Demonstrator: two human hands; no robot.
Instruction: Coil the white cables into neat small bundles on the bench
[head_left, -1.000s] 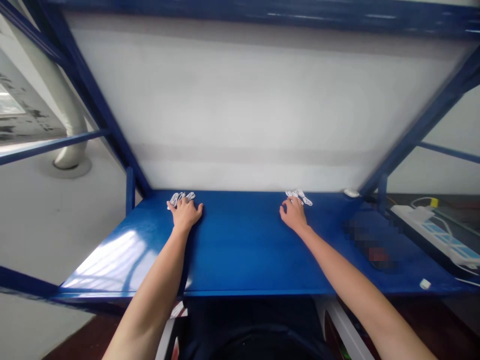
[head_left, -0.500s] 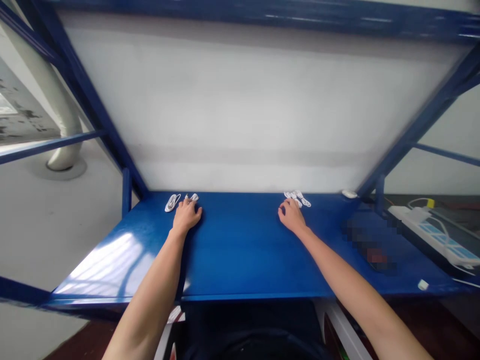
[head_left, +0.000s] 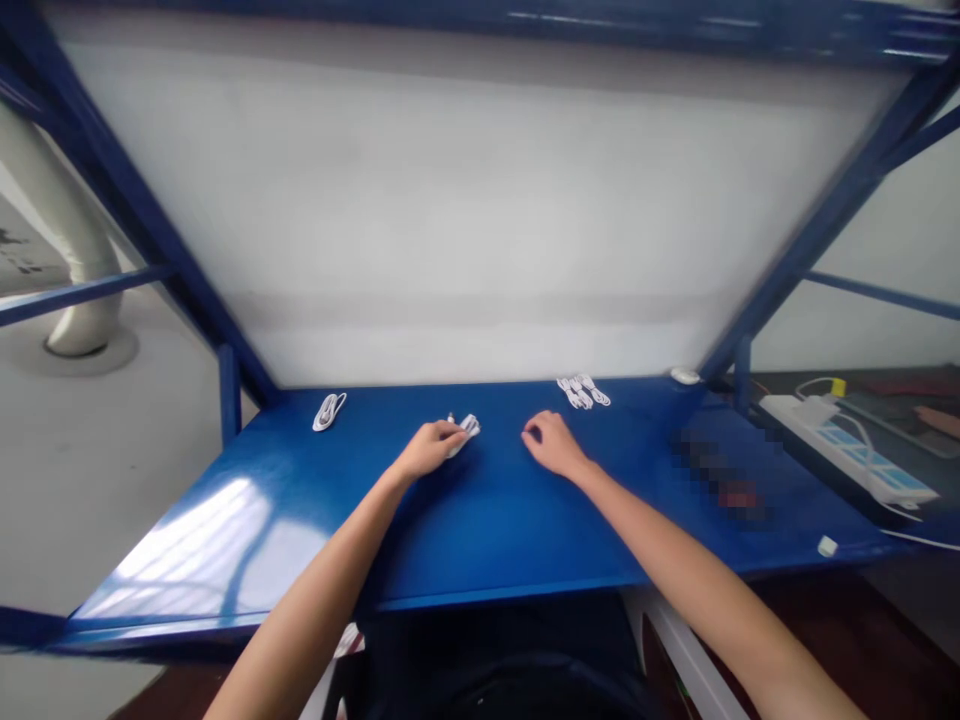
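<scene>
A coiled white cable [head_left: 469, 428] is pinched in my left hand [head_left: 429, 448], just above the blue tabletop [head_left: 480, 520]; a small plug end shows beyond the fingers. My right hand [head_left: 553, 441] hovers to the right of it, loosely curled, with a gap between thumb and fingers and nothing visible in it. Beyond the right hand lies a row of coiled white cables [head_left: 583, 391], side by side near the back edge. One more white cable coil [head_left: 328, 411] rests alone at the back left, apart from my left hand.
A white panel [head_left: 480, 220] in a blue frame rises behind the tabletop. At the right are a white power strip [head_left: 847, 448], a small white block [head_left: 827, 546] and a blurred-out dark object [head_left: 720, 480]. A white oval item [head_left: 684, 376] sits at the back right corner.
My left hand has moved right with a cable coil lifted from the back left. My right hand has drawn back and left from the row of cables. The view has shifted slightly.
</scene>
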